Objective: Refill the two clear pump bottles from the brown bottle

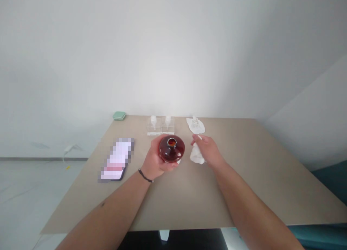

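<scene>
My left hand is wrapped round a squat dark red glazed vase with a small round mouth, holding it just above the beige table near its middle. To the right of the vase, my right hand is closed on a crumpled white cloth, which hangs down from under the fingers. A thin dark band sits on my left wrist.
Two small clear bottles with white caps stand behind the vase. A white crumpled packet lies at the back right, a green lidded box at the back left corner, and a phone on the left. White wall behind.
</scene>
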A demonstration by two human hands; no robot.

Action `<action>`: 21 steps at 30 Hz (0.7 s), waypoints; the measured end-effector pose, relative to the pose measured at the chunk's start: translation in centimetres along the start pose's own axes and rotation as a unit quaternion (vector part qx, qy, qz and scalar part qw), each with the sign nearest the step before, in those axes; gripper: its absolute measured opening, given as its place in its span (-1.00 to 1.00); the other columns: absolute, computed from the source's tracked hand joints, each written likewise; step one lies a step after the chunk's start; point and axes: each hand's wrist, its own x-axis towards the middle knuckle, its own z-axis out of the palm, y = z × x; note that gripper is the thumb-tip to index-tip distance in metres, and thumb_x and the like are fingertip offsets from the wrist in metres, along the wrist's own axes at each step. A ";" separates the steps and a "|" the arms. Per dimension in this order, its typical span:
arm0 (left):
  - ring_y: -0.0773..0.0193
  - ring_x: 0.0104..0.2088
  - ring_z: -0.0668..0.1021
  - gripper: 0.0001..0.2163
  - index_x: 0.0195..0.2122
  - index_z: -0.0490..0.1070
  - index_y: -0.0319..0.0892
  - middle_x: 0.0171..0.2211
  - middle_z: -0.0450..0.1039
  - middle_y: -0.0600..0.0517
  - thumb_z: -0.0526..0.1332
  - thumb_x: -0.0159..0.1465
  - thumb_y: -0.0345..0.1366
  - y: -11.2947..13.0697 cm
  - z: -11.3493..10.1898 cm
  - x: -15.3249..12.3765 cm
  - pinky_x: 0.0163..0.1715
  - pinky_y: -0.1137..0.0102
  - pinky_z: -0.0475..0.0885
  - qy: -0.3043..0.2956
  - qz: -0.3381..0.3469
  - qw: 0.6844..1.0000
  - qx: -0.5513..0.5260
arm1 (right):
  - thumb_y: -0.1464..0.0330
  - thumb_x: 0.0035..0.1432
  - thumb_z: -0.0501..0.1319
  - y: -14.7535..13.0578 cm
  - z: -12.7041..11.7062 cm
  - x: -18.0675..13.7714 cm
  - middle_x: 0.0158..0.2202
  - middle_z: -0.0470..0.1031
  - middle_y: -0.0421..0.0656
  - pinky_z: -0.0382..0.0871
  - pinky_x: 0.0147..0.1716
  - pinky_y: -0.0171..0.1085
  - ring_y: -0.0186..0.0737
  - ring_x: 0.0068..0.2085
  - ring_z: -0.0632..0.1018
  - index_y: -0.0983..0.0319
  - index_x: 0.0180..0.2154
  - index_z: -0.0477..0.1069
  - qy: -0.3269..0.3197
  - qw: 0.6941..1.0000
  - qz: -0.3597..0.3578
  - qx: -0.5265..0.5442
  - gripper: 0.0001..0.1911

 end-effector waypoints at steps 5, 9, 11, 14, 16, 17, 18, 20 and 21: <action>0.04 -0.06 0.59 -0.27 0.12 0.29 -0.06 0.01 0.49 -0.09 0.52 -0.08 -0.12 0.4 0.1 0.3 -0.08 0.21 0.54 -0.013 -0.021 0.996 -0.080 | -0.18 0.20 -0.06 1.8 -4.0 2.3 -0.78 0.18 -0.25 0.13 -0.58 -0.25 -0.28 -0.66 0.31 0.14 -0.72 0.18 0.158 0.985 0.007 -0.061 -0.33; 0.06 -0.03 0.59 -0.30 0.13 0.31 -0.06 0.02 0.50 -0.07 0.51 -0.04 -0.20 0.5 -0.2 0.2 -0.03 0.24 0.52 -0.017 -0.046 0.996 -0.076 | -0.07 0.28 -0.14 3.6 -6.3 4.1 -0.63 0.43 -0.13 0.22 -0.52 -0.24 -0.18 -0.55 0.46 0.18 -0.58 0.36 0.173 0.966 0.014 -0.189 -0.37; 0.07 -0.03 0.59 -0.30 0.14 0.31 -0.07 0.02 0.50 -0.06 0.51 -0.03 -0.21 0.4 -0.3 0.1 -0.01 0.24 0.51 -0.008 -0.053 0.997 -0.064 | 0.02 0.32 -0.16 4.3 -6.8 5.1 -0.42 0.58 -0.03 0.32 -0.39 -0.22 -0.09 -0.37 0.56 0.22 -0.39 0.48 0.162 0.953 0.017 -0.256 -0.41; 0.08 -0.03 0.58 -0.30 0.15 0.30 -0.08 0.03 0.50 -0.06 0.50 -0.02 -0.22 0.2 -0.5 0.1 0.02 0.24 0.49 0.000 -0.073 0.996 -0.055 | 0.07 0.33 -0.12 4.9 -6.8 6.1 -0.13 0.60 0.11 0.38 -0.14 -0.10 0.07 -0.09 0.58 0.25 -0.12 0.53 0.144 0.941 0.032 -0.303 -0.44; 0.09 -0.03 0.59 -0.31 0.15 0.29 -0.08 0.03 0.50 -0.06 0.50 0.00 -0.23 0.1 -0.5 0.2 0.02 0.24 0.49 -0.001 -0.088 0.994 -0.060 | 0.06 0.34 -0.10 5.0 -6.4 6.3 0.01 0.56 0.15 0.35 -0.01 -0.02 0.13 0.03 0.55 0.23 0.01 0.51 0.128 0.941 0.033 -0.310 -0.44; 0.10 -0.03 0.59 -0.31 0.15 0.28 -0.08 0.02 0.50 -0.05 0.49 0.00 -0.24 0.1 -0.5 0.2 0.02 0.25 0.49 -0.004 -0.093 0.994 -0.064 | 0.06 0.35 -0.09 4.9 -6.2 6.1 0.07 0.52 0.15 0.32 0.04 0.02 0.15 0.08 0.52 0.21 0.07 0.48 0.123 0.939 0.027 -0.321 -0.44; 0.11 -0.03 0.59 -0.32 0.15 0.28 -0.08 0.02 0.50 -0.05 0.49 0.01 -0.24 0.1 -0.5 0.3 0.03 0.26 0.48 -0.007 -0.096 0.993 -0.067 | 0.06 0.36 -0.09 4.7 -6.0 5.9 0.15 0.46 0.15 0.28 0.09 0.06 0.18 0.14 0.47 0.18 0.12 0.45 0.124 0.933 0.018 -0.337 -0.44; 0.12 -0.03 0.59 -0.32 0.16 0.28 -0.08 0.03 0.50 -0.05 0.49 0.01 -0.26 0.1 -0.4 0.4 0.05 0.26 0.47 -0.014 -0.102 0.992 -0.069 | 0.05 0.37 -0.08 4.1 -5.6 5.0 0.30 0.28 0.15 0.17 0.17 0.17 0.25 0.28 0.32 0.14 0.24 0.35 0.154 0.910 -0.009 -0.386 -0.43; 0.12 -0.03 0.59 -0.32 0.16 0.28 -0.09 0.03 0.50 -0.05 0.49 0.01 -0.26 0.2 -0.3 0.4 0.06 0.26 0.47 -0.019 -0.106 0.992 -0.068 | 0.06 0.37 -0.08 3.7 -5.4 4.5 0.37 0.17 0.13 0.11 0.20 0.22 0.29 0.34 0.22 0.13 0.28 0.29 0.179 0.893 -0.027 -0.412 -0.42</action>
